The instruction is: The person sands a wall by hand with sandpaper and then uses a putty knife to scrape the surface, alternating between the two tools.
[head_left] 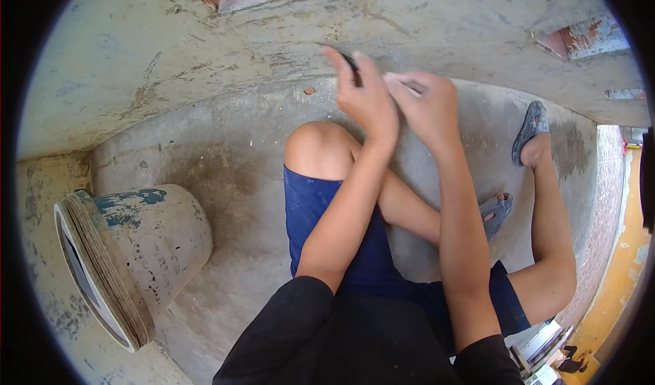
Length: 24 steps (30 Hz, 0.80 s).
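Both hands are raised close together in front of the wall (259,44), above my bent knee. A thin dark piece (351,61) shows between the fingers of my left hand (367,98); blur hides what it is. My right hand (431,105) is just to the right, its fingers bent together around something small and pale (413,87), also blurred. The two hands nearly touch at the fingertips of the right one.
A paint-stained bucket (160,231) lies tipped at the left on the concrete floor (239,201). Reddish blocks (558,44) jut from the wall. Two grey sandals (529,131) are on my feet. Various items (546,344) stand at the lower right.
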Available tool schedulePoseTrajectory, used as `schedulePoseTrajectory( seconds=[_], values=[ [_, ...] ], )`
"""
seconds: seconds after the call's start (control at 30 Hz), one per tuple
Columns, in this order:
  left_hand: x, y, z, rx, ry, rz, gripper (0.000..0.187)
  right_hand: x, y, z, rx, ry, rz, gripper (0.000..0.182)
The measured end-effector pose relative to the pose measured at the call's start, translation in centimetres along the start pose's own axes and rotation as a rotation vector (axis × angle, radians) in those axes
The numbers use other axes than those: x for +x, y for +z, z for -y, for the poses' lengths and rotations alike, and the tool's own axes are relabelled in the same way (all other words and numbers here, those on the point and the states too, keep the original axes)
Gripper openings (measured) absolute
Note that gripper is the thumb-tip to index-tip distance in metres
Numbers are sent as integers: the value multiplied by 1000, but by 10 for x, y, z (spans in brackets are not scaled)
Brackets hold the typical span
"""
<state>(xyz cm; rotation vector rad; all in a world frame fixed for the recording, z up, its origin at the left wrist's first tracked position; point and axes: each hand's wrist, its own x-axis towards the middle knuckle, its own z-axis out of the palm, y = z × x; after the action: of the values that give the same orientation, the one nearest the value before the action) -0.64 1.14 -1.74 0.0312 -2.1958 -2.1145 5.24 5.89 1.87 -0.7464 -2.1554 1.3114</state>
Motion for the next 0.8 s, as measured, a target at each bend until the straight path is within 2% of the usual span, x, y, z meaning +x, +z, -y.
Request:
schedulePoseTrajectory(
  seconds=[0.13,0.2,0.27,0.33,0.47,0.53,0.63,0.8],
  values=[
    [5,0,11,-166,33,-91,53,-11,1,1,-27,-4,-10,19],
    [-1,0,8,-63,29,24,52,-12,-1,0,23,40,-24,19],
    [-3,0,10,-23,31,26,52,-19,-2,-8,67,124,-45,20],
    [-1,10,18,-76,96,-58,52,-14,-3,-15,126,82,-37,20],
    [4,7,20,-12,128,-3,53,-8,-8,-9,60,50,6,20],
    [7,7,21,-22,137,-90,54,-5,-2,-8,38,32,12,20],
    [6,2,13,-35,19,-46,55,-13,1,-6,15,8,-26,20],
    [1,-2,15,-5,75,10,56,-18,1,-12,83,86,-33,20]
  ],
)
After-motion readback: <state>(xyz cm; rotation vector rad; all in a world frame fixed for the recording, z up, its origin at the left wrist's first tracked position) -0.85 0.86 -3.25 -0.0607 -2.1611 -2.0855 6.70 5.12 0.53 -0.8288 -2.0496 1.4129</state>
